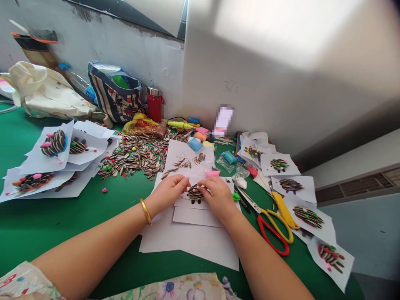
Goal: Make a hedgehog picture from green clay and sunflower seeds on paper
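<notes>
A heap of striped seeds (140,154) spreads beyond the left hand (171,189), scissors (265,211) with red and yellow handles lie beside the right hand (221,198), and picture cards (329,227) fan out on both sides. The seed figure (194,193) sits on white sheets (200,218) mid-counter, partly covered by the right hand's fingers, which touch it; both hands are curled, though I can't tell whether either grips anything. The green counter (78,216) meets a pale wall (200,71), with a striped bag (108,96) and red flask (154,107) standing near it.
</notes>
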Motion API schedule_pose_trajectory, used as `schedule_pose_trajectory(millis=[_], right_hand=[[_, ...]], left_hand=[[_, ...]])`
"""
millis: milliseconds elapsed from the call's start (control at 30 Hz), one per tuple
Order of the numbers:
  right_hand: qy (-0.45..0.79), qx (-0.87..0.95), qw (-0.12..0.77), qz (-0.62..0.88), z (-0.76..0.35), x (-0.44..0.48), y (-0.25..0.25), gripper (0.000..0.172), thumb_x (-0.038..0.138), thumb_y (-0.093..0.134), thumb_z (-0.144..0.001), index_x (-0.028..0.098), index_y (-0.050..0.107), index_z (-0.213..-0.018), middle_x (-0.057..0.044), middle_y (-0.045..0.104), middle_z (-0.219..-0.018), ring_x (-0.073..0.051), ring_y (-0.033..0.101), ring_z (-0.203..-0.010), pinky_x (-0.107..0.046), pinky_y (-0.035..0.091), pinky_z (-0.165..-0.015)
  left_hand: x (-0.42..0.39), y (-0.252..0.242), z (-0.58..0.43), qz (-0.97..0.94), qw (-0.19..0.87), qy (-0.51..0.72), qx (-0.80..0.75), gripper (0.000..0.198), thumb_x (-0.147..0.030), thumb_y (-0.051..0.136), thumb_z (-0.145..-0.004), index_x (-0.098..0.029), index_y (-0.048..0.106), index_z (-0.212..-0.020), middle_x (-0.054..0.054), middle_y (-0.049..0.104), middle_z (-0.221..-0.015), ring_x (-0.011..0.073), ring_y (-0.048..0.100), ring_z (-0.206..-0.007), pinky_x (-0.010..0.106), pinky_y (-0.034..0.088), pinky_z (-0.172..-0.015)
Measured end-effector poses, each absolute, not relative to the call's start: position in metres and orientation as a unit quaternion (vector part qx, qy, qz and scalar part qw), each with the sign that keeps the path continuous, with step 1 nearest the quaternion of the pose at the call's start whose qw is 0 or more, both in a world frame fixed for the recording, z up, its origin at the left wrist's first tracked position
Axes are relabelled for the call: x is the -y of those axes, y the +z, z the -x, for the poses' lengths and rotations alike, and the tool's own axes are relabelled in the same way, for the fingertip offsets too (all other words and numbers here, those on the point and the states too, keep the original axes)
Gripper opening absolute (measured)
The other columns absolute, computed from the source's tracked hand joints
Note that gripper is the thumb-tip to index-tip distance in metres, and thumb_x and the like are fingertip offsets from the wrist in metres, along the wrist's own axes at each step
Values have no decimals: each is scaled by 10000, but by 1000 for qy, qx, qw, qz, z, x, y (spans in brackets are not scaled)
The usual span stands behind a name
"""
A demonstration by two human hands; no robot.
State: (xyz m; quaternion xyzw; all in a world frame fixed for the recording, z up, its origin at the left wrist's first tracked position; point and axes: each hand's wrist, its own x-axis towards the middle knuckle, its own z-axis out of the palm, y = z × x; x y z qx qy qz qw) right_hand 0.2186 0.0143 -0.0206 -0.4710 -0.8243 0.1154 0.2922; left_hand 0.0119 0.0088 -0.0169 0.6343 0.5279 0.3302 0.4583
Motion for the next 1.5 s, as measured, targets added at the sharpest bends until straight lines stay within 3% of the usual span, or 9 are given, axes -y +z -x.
schedule_pose_trajectory(millis=[133,367,567,700,833,933,1033,1267,1500], right_hand=[[74,817,243,518,-240,-16,1,173,231,529,-934,208,699,-940,-60,685,-921,-211,594,-921,-320,431,-818],[83,739,-50,666,-291,-21,29,171,398,657,-801,233,671,-840,-39,675,-908,-208,603,-790,-284,316,-560],[114,727,-111,667,-297,-21,25,153,363,644,-782,253,671,-885,-36,665,-962,-186,606,-744,-262,289,-526],[71,733,-60,674,-292,-19,24,142,308,577,-821,246,676,-900,-43,663,-970,-189,602,-738,-273,288,-523],[23,738,104,666,-280,-16,24,179,307,523,-882,227,668,-951,-49,650,-918,-186,598,-749,-290,356,-582],[74,752,257,603,-264,-11,21,174,287,534,-895,224,631,-1026,-43,642,-973,-168,603,-785,-285,428,-657],[169,768,352,507,-243,-3,15,182,266,574,-888,228,593,-1065,-40,636,-989,-164,587,-801,-282,466,-685],[204,802,410,383,-219,9,9,59,256,642,-883,233,604,-922,-19,610,-852,-176,557,-831,-309,479,-741],[226,809,404,362,-214,13,8,169,212,667,-852,251,631,-1013,-41,590,-951,-178,572,-874,-313,513,-742]], left_hand=[[-7,-13,-13,-611,473,346,-532,426,-529,449,-895,-174,674,-825,31,636,-718,178,577,-688,291,455,-638],[-5,-3,-14,-418,624,473,-460,328,-468,588,-853,-167,668,-956,15,594,-798,117,534,-704,239,436,-662],[-7,-1,-12,-295,717,501,-384,270,-388,666,-830,-153,674,-963,-2,543,-763,83,504,-678,190,432,-635],[-7,2,-12,-284,726,495,-383,262,-327,726,-785,-157,671,-976,-9,540,-759,70,497,-664,178,424,-620],[-7,1,-11,-328,712,476,-397,320,-254,777,-735,-194,656,-1024,-35,516,-750,58,477,-646,178,397,-607],[-7,-1,-10,-364,696,469,-404,308,-281,767,-750,-206,653,-1026,-38,512,-753,62,469,-648,190,393,-613],[-5,-2,-13,-402,674,469,-404,289,-303,763,-752,-197,658,-999,-31,528,-760,72,474,-657,205,403,-625],[5,6,-22,-502,654,424,-375,288,-347,739,-775,-186,657,-999,23,639,-885,131,576,-771,271,472,-713],[8,6,-25,-541,625,424,-371,250,-341,746,-764,-172,639,-914,30,631,-890,147,587,-801,286,497,-722]])
